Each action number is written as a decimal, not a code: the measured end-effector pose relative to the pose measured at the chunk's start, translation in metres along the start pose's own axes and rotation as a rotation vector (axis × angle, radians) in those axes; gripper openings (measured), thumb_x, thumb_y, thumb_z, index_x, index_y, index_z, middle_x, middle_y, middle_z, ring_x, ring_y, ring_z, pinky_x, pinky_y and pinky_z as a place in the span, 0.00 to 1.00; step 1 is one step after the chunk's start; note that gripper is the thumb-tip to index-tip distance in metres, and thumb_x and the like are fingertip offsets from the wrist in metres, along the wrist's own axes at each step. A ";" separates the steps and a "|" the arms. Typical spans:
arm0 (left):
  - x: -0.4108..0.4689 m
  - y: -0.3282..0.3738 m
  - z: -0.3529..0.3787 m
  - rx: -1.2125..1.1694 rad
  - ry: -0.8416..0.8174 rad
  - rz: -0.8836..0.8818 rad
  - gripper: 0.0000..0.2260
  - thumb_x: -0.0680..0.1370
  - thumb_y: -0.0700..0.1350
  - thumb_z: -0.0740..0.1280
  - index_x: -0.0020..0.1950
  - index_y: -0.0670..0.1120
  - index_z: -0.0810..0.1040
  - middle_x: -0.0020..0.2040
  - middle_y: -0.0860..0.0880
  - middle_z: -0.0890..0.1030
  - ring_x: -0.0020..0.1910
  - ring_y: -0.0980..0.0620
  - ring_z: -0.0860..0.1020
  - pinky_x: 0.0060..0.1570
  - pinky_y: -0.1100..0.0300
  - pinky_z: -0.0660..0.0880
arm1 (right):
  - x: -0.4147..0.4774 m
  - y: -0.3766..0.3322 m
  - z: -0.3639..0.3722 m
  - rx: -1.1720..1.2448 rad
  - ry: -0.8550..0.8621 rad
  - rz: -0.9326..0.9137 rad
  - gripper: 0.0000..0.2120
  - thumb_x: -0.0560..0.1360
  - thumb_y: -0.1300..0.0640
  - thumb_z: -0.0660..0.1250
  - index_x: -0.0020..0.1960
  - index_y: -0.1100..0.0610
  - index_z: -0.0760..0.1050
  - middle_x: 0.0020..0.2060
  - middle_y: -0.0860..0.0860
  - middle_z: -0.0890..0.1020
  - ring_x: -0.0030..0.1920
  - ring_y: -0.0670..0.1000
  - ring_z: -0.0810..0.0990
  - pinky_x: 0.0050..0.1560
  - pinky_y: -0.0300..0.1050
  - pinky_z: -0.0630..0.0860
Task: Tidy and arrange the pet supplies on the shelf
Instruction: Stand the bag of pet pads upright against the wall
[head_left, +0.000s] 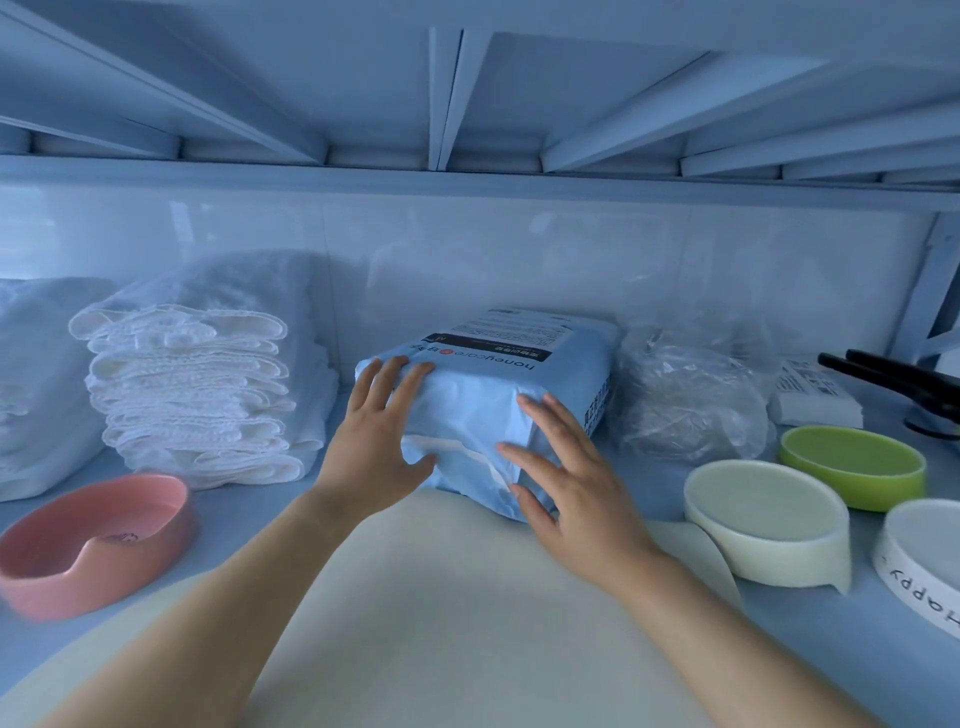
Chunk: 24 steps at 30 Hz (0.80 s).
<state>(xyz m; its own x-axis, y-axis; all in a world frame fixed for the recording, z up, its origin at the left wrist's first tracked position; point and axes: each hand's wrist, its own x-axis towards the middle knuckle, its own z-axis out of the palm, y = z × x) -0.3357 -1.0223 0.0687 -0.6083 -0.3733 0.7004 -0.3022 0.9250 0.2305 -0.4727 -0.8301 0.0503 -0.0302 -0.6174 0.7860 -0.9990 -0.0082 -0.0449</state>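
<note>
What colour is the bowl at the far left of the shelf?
The bowl is pink, head view.

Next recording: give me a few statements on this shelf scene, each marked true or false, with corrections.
1. The left hand and the right hand both touch the blue package with straight fingers. True.
2. The pink bowl sits to the right of the package. False: it sits at the front left.
3. The green bowl stands farther back than the cream bowl. True.
4. The stack of white pads lies on top of the package. False: it stands to the left of it.
</note>
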 end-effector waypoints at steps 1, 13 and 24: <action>0.000 0.000 0.001 -0.002 0.003 0.001 0.41 0.67 0.48 0.74 0.74 0.55 0.56 0.74 0.54 0.57 0.75 0.48 0.51 0.64 0.57 0.62 | 0.000 0.000 0.000 -0.004 0.001 -0.001 0.13 0.74 0.58 0.66 0.58 0.52 0.75 0.73 0.52 0.62 0.75 0.50 0.54 0.67 0.45 0.65; -0.012 -0.020 -0.004 -0.079 0.078 -0.119 0.37 0.68 0.47 0.75 0.70 0.64 0.58 0.72 0.50 0.55 0.65 0.46 0.68 0.44 0.60 0.70 | 0.002 -0.004 0.004 -0.045 -0.008 0.019 0.18 0.66 0.61 0.75 0.55 0.52 0.77 0.71 0.55 0.66 0.73 0.53 0.60 0.60 0.51 0.74; -0.013 -0.031 -0.003 -0.156 0.077 -0.248 0.26 0.74 0.45 0.69 0.66 0.59 0.60 0.50 0.50 0.67 0.39 0.50 0.72 0.38 0.57 0.68 | 0.002 -0.005 0.004 -0.155 0.028 0.024 0.22 0.63 0.61 0.78 0.55 0.53 0.78 0.68 0.57 0.70 0.68 0.58 0.68 0.57 0.55 0.76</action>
<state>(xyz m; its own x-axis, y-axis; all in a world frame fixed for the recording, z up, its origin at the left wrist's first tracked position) -0.3165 -1.0455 0.0544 -0.4704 -0.5884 0.6577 -0.3148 0.8081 0.4978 -0.4679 -0.8344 0.0499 -0.0532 -0.5939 0.8028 -0.9912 0.1291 0.0298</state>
